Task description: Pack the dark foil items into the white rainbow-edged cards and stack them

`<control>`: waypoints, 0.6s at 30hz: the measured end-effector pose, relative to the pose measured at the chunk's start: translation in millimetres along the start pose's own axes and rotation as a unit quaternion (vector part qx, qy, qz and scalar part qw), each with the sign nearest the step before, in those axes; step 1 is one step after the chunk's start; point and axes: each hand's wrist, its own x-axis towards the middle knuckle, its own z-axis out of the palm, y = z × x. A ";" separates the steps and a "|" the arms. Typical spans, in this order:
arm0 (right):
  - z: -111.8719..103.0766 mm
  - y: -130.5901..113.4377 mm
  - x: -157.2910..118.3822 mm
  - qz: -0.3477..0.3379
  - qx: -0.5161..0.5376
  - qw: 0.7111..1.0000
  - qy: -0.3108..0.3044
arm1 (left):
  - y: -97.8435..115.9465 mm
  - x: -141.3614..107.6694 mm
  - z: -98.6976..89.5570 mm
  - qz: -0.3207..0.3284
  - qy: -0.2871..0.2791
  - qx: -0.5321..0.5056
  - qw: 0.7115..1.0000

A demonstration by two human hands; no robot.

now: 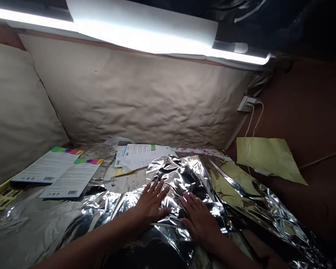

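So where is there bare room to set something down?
Probably the plastic-covered tabletop at left, between the printed cards and the left forearm. Between the left hand and right hand only a narrow strip of silver foil shows. Behind, overlapping papers crowd the foil's far edge.

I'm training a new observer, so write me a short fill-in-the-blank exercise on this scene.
The bare left hand and bare right hand rest on a crinkled, shiny, ____-coloured foil sheet.
A plain, ____-coloured paper sheet shows below the white, boxy power socket.
The long white tube light overhead is switched ____.
Missing words: silver; yellow; on.
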 end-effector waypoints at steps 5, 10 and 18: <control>9.1 -7.3 -7.4 0.025 0.040 0.998 -0.033 | -4.5 25.4 -22.0 -0.020 0.034 0.021 0.999; 0.3 -0.7 -5.3 0.007 0.144 0.988 -0.048 | -30.2 85.4 -50.1 -0.104 0.115 0.023 0.988; -54.9 98.5 62.1 0.314 0.186 0.927 0.081 | -12.6 94.5 -20.9 -0.008 0.091 0.025 0.996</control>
